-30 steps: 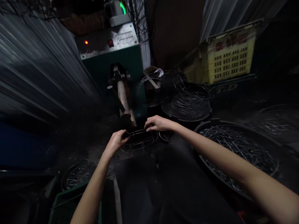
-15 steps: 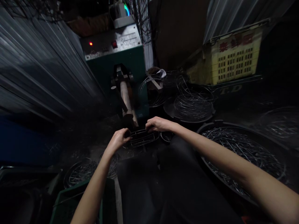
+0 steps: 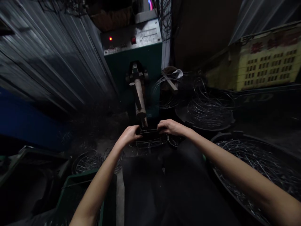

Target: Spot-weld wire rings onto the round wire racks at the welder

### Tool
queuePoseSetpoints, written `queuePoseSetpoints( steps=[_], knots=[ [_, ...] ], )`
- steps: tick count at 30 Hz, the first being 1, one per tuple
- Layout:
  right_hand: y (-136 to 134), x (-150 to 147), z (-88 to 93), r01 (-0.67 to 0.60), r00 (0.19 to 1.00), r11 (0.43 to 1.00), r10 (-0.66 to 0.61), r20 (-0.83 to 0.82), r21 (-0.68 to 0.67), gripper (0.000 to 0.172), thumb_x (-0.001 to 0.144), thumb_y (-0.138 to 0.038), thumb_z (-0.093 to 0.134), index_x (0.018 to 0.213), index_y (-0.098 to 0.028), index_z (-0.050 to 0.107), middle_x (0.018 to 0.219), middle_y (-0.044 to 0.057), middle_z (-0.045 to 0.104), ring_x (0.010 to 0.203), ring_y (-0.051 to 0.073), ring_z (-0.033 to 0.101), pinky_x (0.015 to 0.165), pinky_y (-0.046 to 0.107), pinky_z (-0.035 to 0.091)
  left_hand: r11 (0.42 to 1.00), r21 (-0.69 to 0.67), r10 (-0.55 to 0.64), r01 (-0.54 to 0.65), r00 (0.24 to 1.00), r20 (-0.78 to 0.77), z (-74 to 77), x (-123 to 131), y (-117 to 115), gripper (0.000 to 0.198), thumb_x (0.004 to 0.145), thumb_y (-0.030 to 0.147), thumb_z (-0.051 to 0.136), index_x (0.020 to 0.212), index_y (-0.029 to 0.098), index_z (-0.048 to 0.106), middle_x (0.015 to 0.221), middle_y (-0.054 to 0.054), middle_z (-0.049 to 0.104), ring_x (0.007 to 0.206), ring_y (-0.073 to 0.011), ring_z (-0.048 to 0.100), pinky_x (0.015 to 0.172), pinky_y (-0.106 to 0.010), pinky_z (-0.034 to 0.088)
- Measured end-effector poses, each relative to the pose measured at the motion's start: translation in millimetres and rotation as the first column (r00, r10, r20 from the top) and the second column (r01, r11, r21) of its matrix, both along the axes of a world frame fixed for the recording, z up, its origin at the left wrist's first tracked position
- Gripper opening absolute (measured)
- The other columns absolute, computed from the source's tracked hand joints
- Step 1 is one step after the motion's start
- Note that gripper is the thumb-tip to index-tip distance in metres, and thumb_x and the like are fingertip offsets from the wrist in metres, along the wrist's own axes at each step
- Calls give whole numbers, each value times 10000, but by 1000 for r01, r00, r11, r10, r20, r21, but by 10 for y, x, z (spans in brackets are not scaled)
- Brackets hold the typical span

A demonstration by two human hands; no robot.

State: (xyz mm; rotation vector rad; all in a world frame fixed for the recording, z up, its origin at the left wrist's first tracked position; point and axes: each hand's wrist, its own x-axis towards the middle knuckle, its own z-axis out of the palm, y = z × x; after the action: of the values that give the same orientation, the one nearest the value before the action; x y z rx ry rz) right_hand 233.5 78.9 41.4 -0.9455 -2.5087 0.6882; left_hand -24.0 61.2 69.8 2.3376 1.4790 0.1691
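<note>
A wire frame (image 3: 148, 145) with rounded ends and thin cross wires is held level between my two hands. My left hand (image 3: 129, 135) pinches its far rim on the left side. On the right side, the fingers of my right hand (image 3: 168, 126) are closed on the same rim. Just beyond the frame, the cylindrical metal arm (image 3: 140, 97) of a green machine (image 3: 141, 55) comes down close to the wire between my hands. Whether its tip touches the wire, I cannot tell.
A round tub (image 3: 217, 135) of short metal wire pieces lies to the right, behind my forearm. Beyond it sit a shallow pan (image 3: 182, 117) of wire loops and a yellow crate (image 3: 242, 73). At lower left are a green crate (image 3: 67, 185) and wire rings (image 3: 88, 161).
My view has swung left, so the machine and crates appear farther right. Both hands keep their grip on the wire frame, which stays near the tip of the machine's arm.
</note>
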Motion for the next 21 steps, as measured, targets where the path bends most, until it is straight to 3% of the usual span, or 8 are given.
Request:
queuePoseSetpoints(
  steps=[7, 21],
  knots=[
    [50, -36, -11, 26, 1000, 999, -26, 10, -18, 99, 751, -203, 638, 840, -202, 681, 813, 11, 587, 746, 132, 574, 686, 227, 424, 999, -26, 22, -21, 998, 64, -36, -27, 38, 191, 692, 238, 585, 872, 174, 602, 808, -21, 630, 738, -172, 569, 643, -251, 396],
    [254, -47, -57, 45, 998, 999, -45, -54, -6, 111, 760, -163, 581, 817, -189, 672, 804, 14, 571, 708, 117, 571, 649, 207, 423, 999, 23, 34, -34, 999, 17, -41, -6, 201, 155, 696, 211, 569, 842, 157, 565, 820, -37, 622, 750, -183, 567, 644, -258, 400]
  ],
)
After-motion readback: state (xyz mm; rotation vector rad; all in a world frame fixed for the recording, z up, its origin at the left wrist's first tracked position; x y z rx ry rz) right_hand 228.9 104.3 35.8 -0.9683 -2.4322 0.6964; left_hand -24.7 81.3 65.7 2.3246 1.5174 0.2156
